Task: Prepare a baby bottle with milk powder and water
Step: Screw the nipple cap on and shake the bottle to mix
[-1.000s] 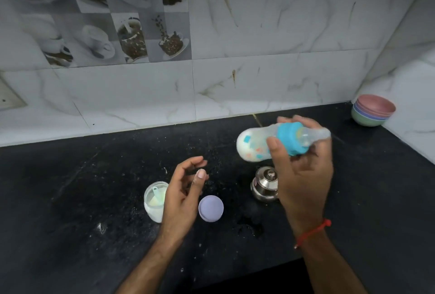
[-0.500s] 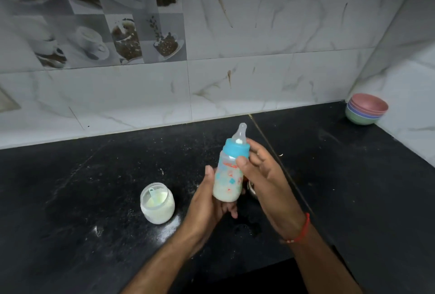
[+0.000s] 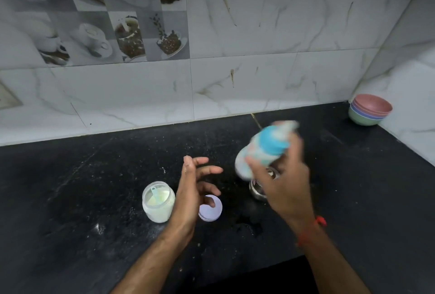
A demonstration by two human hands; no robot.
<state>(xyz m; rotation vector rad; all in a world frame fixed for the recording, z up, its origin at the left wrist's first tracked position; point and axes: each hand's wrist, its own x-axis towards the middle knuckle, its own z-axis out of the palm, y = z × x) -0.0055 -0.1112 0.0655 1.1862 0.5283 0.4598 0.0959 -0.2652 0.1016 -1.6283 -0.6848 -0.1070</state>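
Observation:
My right hand grips the baby bottle in the air, tilted with its blue collar and teat pointing up and right; the bottle is motion-blurred and holds white milk. My left hand hovers open beside it, fingers spread, holding nothing. An open glass jar of milk powder with a small blue scoop inside stands on the black counter just left of my left hand. Its lilac lid lies flat on the counter, partly behind my left fingers.
A small steel vessel stands on the counter, mostly hidden under my right hand and the bottle. Stacked coloured bowls sit in the far right corner by the tiled wall. Powder specks are scattered on the black counter.
Half a second ago both hands held the bottle upright; now my left hand has let go and my right hand has swung the bottle up and right, tilted and blurred.

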